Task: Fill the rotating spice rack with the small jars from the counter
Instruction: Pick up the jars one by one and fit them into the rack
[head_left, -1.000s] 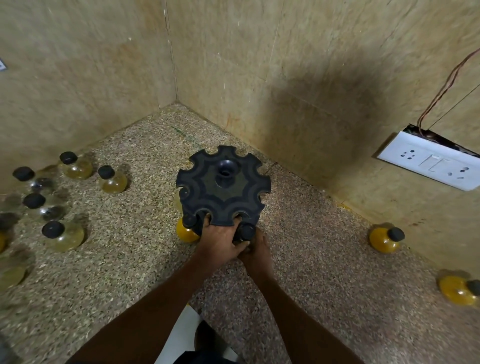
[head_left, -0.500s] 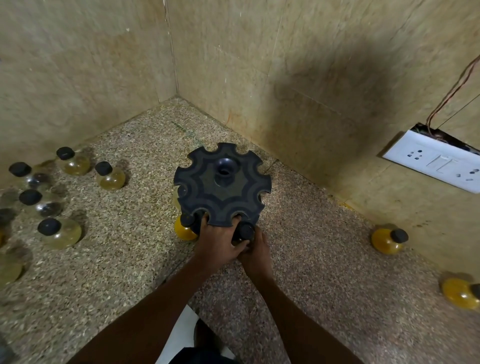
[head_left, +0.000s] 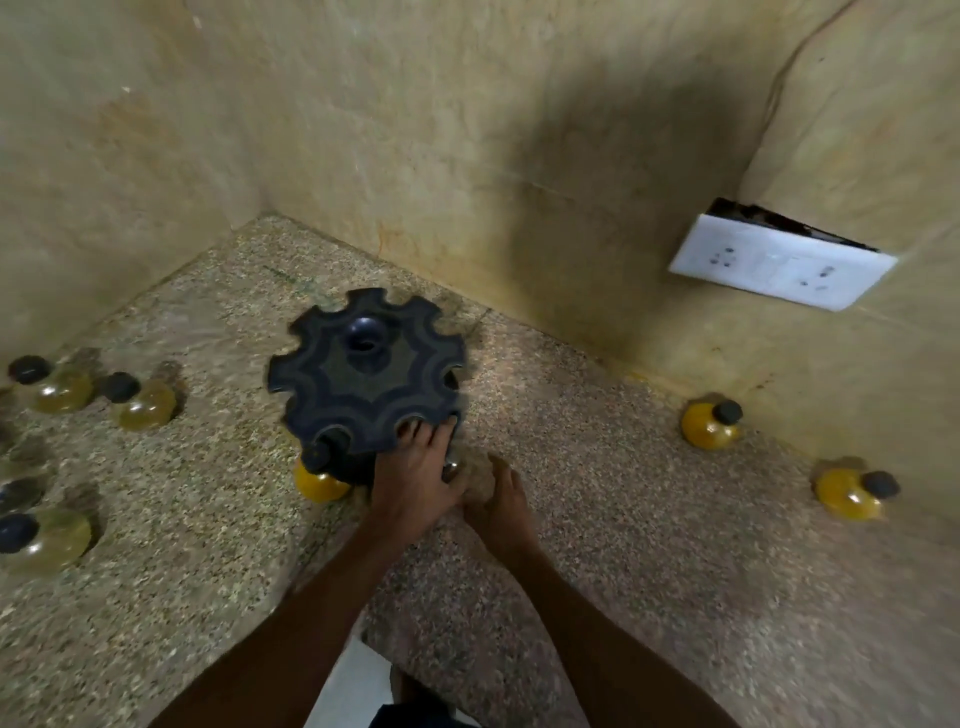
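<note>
Far to the left of the person's fingers, a cluster of pale, dark-capped jars (head_left: 137, 402) stands on the speckled counter (head_left: 649, 597), well apart from both hands; the nearest-left ones are blurred at the frame edge. Closer in, just left of the left hand's knuckles, an amber jar (head_left: 318, 480) sits tucked under the rim of the black spice rack (head_left: 363, 376), its dark cap up in one of the notches. The left hand (head_left: 415, 483) lies flat-ish over the rack's near edge, fingers (head_left: 415, 434) spread and resting on the top disc beside a notch, not curled around anything that can be made out. Touching it on the right, the right hand (head_left: 501, 506) is low on the counter, fingers bent toward the rack's base; a small glint shows between the two hands, but whether those fingers hold a jar cannot be told, the spot being blurred and covered. Well to the right of both hands, two deeper orange jars (head_left: 709, 423) stand near the wall, below a white socket plate (head_left: 779, 265).
</note>
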